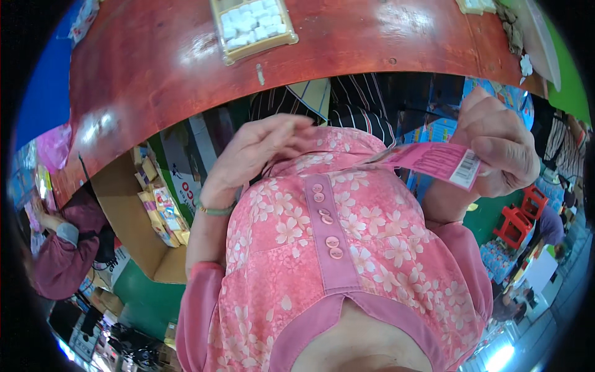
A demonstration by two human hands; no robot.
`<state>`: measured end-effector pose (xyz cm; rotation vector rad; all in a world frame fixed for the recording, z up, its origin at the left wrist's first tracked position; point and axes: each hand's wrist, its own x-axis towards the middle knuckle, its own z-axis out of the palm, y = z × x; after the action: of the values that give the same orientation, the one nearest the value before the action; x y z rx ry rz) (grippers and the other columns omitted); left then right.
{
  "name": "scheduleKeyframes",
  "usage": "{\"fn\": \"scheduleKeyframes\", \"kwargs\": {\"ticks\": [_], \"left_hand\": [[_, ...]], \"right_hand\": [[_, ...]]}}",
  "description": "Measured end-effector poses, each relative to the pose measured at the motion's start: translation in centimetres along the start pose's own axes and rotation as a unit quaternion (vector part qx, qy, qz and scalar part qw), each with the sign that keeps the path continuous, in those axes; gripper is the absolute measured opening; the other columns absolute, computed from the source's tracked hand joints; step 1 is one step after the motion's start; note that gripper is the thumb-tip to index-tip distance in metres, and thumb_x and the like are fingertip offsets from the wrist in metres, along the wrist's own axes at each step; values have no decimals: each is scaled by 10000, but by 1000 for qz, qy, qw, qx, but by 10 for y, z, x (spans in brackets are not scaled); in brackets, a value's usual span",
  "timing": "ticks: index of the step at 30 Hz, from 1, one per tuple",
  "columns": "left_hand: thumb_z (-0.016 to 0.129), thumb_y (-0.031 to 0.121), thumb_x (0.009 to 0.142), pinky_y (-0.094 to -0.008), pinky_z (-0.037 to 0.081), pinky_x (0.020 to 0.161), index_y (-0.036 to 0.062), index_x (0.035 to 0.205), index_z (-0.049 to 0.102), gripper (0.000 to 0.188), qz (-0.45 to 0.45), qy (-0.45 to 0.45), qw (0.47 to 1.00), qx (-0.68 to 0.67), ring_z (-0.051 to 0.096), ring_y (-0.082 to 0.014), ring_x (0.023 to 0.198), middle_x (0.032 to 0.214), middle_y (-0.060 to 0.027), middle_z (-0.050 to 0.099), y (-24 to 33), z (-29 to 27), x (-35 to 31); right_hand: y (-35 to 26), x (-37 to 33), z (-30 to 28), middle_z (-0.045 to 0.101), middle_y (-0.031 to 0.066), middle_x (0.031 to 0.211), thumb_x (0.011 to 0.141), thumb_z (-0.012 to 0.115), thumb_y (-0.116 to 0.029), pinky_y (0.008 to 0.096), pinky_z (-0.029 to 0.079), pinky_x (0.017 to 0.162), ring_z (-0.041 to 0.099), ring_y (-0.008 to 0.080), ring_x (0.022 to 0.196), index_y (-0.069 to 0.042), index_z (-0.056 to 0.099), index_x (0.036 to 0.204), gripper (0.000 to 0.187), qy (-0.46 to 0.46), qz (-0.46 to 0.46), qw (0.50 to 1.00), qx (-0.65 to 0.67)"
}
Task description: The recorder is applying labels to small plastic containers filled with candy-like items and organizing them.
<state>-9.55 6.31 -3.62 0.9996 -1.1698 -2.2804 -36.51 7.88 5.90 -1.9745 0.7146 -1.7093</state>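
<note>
My right hand (503, 146) is closed, gripping one end of a flat pink printed card (427, 160) with a barcode between thumb and fingers. The card stretches leftward in front of my pink floral shirt, and its far end looks thin and blurred. Across from it, my left hand (257, 149) is raised before my belly, a bracelet at its wrist. Its fingers are stretched out, slightly smeared, with nothing visible in them. A shallow tray (263, 51) of small white pieces lies on the reddish table (149, 68) beyond my hands.
A cardboard box (121, 214) holding several small packets (166, 217) stands below the table edge, left of me. Further left, a person in a maroon sleeve (65, 266) works. Red stools (514, 226) are at the right, with another person beyond. Pink plastic (54, 147) hangs at the table's left end.
</note>
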Motion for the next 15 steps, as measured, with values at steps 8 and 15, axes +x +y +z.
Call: {"fn": "scheduleKeyframes", "kwargs": {"ticks": [8,15], "left_hand": [[447,380,961,-261,519,753,-26,1318,400,543,-96,-298,938,-149,588,-153,1005,1199,-122,555,12,-5,24],[493,339,957,-173,458,678,49,1249,515,412,-14,-191,976,-108,549,-42,881,1029,10,587,12,32,18]], "right_hand": [[19,9,3,635,170,748,713,678,-20,289,422,489,595,208,596,94,641,884,209,-123,-53,987,89],[19,18,1,642,187,786,702,724,-10,332,475,540,624,238,653,88,645,900,235,-197,-47,972,123]]}}
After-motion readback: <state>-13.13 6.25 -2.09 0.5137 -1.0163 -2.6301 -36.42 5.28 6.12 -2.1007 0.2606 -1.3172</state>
